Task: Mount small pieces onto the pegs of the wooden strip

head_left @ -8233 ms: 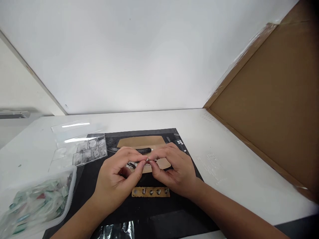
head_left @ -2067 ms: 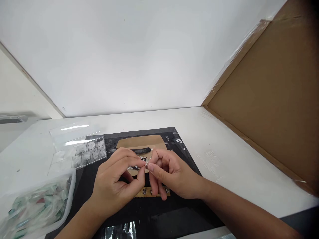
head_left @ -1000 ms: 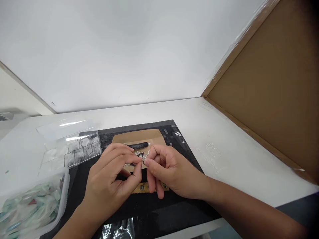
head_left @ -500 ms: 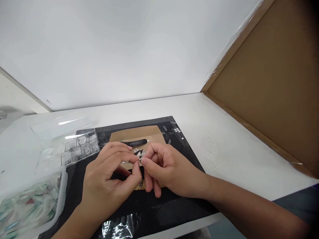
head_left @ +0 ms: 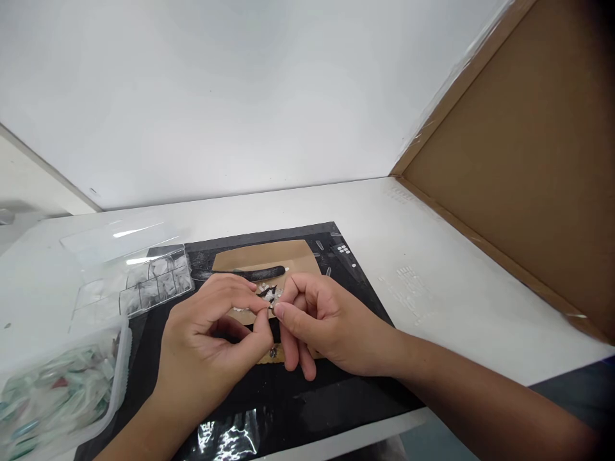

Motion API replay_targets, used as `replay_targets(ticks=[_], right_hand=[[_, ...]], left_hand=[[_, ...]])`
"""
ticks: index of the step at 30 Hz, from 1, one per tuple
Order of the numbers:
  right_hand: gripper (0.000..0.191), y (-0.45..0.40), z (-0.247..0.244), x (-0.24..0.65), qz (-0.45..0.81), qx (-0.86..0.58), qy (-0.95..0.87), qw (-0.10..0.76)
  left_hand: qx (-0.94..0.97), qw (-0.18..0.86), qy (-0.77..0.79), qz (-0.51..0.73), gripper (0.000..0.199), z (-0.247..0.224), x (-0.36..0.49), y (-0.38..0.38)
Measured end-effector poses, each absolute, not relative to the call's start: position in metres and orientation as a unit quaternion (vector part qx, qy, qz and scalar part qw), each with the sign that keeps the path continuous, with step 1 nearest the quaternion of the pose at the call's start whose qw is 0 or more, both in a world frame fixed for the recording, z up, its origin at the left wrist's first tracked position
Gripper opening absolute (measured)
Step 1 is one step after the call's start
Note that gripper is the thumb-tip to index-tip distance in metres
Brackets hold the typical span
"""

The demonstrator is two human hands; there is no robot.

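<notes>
My left hand (head_left: 214,333) and my right hand (head_left: 324,320) meet over a black mat (head_left: 307,403). Between their thumbs and index fingertips they pinch one tiny shiny piece (head_left: 271,307), mostly covered by the fingers and too small to name. Behind the fingertips, small whitish bits (head_left: 269,292) lie on a brown paper sheet (head_left: 269,253). A black nail file (head_left: 264,274) rests across that sheet. Under the hands, a yellowish strip carries a small dark shiny thing (head_left: 273,352), partly hidden.
On the left stands a clear compartment box (head_left: 156,282) with its lid up, holding small bags. A translucent tub (head_left: 122,378) of greenish packets is nearer. White dots (head_left: 343,250) and clear slips lie at the mat's far right. A cardboard panel (head_left: 509,173) borders the right side.
The hands stay joined at the fingertips, with the pinched piece turned slightly and showing a little more. The whole view has shifted slightly.
</notes>
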State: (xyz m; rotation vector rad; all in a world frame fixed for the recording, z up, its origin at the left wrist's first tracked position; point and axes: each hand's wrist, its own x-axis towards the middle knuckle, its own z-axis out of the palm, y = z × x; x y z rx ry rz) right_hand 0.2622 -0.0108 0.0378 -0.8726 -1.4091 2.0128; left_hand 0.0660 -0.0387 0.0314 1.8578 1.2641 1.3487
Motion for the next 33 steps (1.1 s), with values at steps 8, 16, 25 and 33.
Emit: replay_targets(ticks=[8, 16, 25, 33], right_hand=[[0.023, -0.006, 0.040, 0.265, 0.763, -0.291, -0.520, 0.251], [0.024, -0.001, 0.039, 0.270, 0.765, -0.238, -0.543, 0.253], [0.018, 0.003, 0.032, 0.276, 0.736, -0.170, -0.592, 0.280], [0.015, 0.008, 0.031, 0.279, 0.662, -0.189, -0.666, 0.286]], left_hand=[[0.641, 0.329, 0.471, 0.509, 0.014, 0.030, 0.064, -0.038], [0.653, 0.369, 0.434, 0.498, 0.019, 0.031, 0.056, -0.034], [0.667, 0.393, 0.409, 0.483, 0.015, 0.037, 0.054, -0.033], [0.656, 0.419, 0.426, 0.461, 0.008, 0.035, 0.054, -0.032]])
